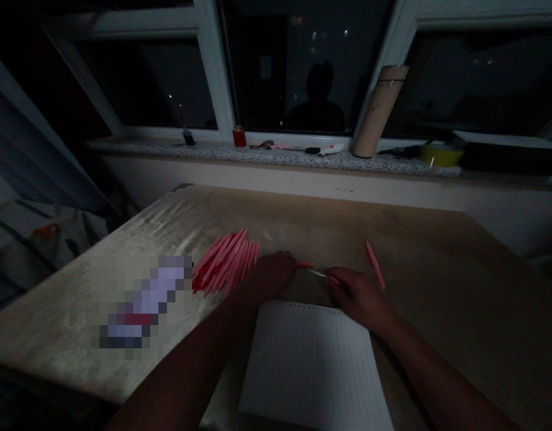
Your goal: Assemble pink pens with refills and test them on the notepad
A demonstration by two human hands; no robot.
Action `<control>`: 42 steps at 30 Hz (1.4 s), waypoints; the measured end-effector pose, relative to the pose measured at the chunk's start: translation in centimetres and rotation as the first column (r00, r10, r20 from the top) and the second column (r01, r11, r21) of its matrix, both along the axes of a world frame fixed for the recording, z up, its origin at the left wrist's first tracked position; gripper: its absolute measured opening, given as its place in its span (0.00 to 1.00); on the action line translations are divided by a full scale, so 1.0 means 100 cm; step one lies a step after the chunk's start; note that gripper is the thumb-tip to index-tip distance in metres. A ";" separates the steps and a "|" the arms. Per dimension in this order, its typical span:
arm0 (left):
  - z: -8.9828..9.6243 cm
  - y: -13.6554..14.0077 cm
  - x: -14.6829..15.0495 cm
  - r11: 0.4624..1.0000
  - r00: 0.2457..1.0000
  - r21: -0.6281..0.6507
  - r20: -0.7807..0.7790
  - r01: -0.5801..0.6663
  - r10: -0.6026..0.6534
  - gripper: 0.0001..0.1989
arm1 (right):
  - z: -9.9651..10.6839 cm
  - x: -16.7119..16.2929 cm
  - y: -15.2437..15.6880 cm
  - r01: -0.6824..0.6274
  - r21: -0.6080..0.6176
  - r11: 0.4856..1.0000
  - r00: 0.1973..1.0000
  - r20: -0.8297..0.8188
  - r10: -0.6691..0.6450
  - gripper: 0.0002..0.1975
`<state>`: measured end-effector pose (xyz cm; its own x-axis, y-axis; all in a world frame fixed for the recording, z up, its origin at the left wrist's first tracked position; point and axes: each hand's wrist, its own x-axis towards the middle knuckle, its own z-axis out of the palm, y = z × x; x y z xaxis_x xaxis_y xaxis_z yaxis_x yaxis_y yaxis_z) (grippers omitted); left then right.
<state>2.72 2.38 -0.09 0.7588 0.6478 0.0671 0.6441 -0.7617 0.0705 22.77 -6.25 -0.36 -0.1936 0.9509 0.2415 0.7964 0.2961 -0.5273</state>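
Gripping a pink tube (306,264), the fingers of the left hand (276,270) are drawn close together, and the tube's right end pokes out past the fingertips; the rest is hidden under the hand. The right hand (354,292) pinches a slim pale rod (318,273) by its pink end, thumb and forefinger narrowed on it, the bare length pointing left toward the tube. The rod's tip lies just beside the tube's exposed end, on the side nearer the person; whether they touch I cannot tell. Beside the left wrist lies a heap of pink pens (233,260), while a single pink pen (375,264) lies just beyond the right hand. A lined notepad (314,365) lies between the forearms on the table (460,287).
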 end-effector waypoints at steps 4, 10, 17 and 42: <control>-0.003 -0.001 0.000 1.000 1.000 0.008 -0.028 -0.008 0.009 0.10 | 0.000 0.000 0.000 0.000 0.007 1.000 1.000 0.023 0.000 0.13; 0.005 -0.001 -0.004 0.999 0.996 -0.026 0.088 0.031 -0.029 0.09 | -0.002 0.001 0.000 0.011 0.015 1.000 0.999 0.045 -0.012 0.13; 0.024 -0.010 0.003 0.986 0.971 -0.152 0.237 0.074 -0.036 0.13 | 0.000 0.002 0.000 0.004 -0.009 1.000 0.998 0.061 -0.004 0.13; 0.015 -0.009 0.006 0.970 0.923 -0.203 0.381 0.135 -0.049 0.10 | 0.001 0.001 -0.001 -0.024 0.006 1.000 1.000 0.011 0.024 0.12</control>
<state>3.31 1.50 1.39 0.7641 0.6072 0.2178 0.4663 -0.7532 0.4639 22.89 -6.36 -0.28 -0.2195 0.9443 0.2452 0.7949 0.3188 -0.5163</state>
